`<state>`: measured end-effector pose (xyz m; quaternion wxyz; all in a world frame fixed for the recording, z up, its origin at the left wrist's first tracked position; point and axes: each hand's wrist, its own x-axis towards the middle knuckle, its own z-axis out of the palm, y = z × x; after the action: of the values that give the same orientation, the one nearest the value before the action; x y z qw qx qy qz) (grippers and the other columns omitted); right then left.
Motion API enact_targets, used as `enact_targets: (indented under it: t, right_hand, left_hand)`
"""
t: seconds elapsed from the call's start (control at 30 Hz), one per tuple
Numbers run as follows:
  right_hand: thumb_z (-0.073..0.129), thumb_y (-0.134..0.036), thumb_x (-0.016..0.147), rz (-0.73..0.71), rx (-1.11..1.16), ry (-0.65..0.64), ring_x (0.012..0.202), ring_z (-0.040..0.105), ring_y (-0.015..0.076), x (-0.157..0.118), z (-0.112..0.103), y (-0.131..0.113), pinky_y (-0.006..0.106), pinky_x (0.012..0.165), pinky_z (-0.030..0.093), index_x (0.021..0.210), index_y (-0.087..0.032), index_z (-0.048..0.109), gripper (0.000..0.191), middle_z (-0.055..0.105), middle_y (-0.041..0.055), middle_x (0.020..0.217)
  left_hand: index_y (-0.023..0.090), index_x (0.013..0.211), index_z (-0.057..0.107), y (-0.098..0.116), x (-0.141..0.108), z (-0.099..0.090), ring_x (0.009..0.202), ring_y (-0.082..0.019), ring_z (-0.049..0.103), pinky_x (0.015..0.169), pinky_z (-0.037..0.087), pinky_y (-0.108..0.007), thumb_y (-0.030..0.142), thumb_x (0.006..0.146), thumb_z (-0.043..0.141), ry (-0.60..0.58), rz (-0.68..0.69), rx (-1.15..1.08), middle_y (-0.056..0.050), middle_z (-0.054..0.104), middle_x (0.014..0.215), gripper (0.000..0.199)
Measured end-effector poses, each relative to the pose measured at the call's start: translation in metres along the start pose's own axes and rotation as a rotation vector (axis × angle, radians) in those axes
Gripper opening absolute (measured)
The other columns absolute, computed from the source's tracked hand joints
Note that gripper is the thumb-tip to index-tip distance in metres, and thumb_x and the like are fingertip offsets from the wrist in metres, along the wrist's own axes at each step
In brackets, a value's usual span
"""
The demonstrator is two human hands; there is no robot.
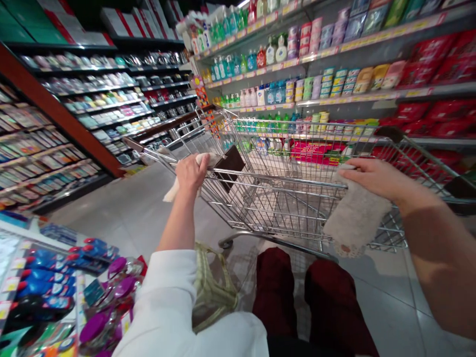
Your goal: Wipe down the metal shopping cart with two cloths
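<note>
A metal shopping cart (275, 198) stands across the middle, its wire basket showing nothing inside that I can make out. My left hand (191, 172) is closed around a cream cloth (171, 192) at the cart's rail, left of a dark brown panel (230, 166). On the right, my right hand (370, 174) presses a light grey fluffy cloth (355, 215) over the rail, fingers bent over its top edge. The grey cloth hangs down outside the basket. A pale green bag (211, 282) hangs below my left arm.
Shelves of bottles and tubs (256, 69) rise behind the cart. Dark shelves with dishes (111, 94) and a book rack (33, 144) stand at the left. Blue bottles (48, 275) and purple-lidded jars (111, 302) fill a display at lower left. Grey tiled floor (130, 213) lies between.
</note>
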<state>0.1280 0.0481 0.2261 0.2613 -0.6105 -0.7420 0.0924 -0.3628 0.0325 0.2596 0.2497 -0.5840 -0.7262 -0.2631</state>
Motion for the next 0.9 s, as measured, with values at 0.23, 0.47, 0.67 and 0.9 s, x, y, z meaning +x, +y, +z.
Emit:
enact_targets:
  t: [0.23, 0.47, 0.67, 0.9]
  right_hand:
    - [0.059, -0.036, 0.086, 0.026, 0.010, -0.075, 0.077, 0.056, 0.0151, 0.000, -0.005, -0.022, 0.027, 0.071, 0.037, 0.083, -0.018, 0.064, 0.019, 0.069, 0.0076, 0.089]
    - [0.052, -0.042, 0.093, 0.021, -0.067, 0.201, 0.088, 0.061, 0.0186, -0.018, 0.006, -0.044, 0.027, 0.069, 0.033, 0.113, -0.027, 0.069, 0.031, 0.071, 0.0040, 0.108]
    - [0.030, -0.047, 0.102, -0.049, -0.362, 0.478, 0.073, 0.056, 0.0161, -0.043, 0.040, -0.064, 0.032, 0.062, 0.022, 0.082, -0.022, 0.069, 0.050, 0.069, 0.0057, 0.087]
    - [0.017, -0.051, 0.103, -0.111, -0.463, 0.468, 0.082, 0.056, 0.0169, -0.042, 0.045, -0.055, 0.031, 0.070, 0.028, 0.087, -0.025, 0.067, 0.059, 0.065, 0.0052, 0.089]
  left_hand:
    - [0.014, 0.090, 0.074, 0.055, -0.013, -0.009, 0.090, -0.034, 0.069, 0.073, 0.043, -0.037, 0.068, 0.095, 0.021, -0.103, 0.009, 0.027, -0.021, 0.074, 0.092, 0.077]
    - [0.014, 0.087, 0.073, 0.181, -0.060, -0.008, 0.079, -0.030, 0.068, 0.068, 0.041, -0.035, 0.069, 0.095, 0.018, -0.098, 0.279, -0.131, -0.017, 0.073, 0.084, 0.079]
    - [0.015, 0.087, 0.070, 0.265, -0.096, -0.009, 0.080, -0.027, 0.066, 0.071, 0.038, -0.037, 0.051, 0.100, 0.022, 0.015, 0.375, -0.323, -0.014, 0.071, 0.084, 0.062]
    - [0.018, 0.082, 0.065, 0.260, -0.096, 0.001, 0.078, -0.026, 0.063, 0.069, 0.033, -0.037, 0.049, 0.099, 0.027, 0.107, 0.410, -0.355, -0.012, 0.069, 0.079, 0.052]
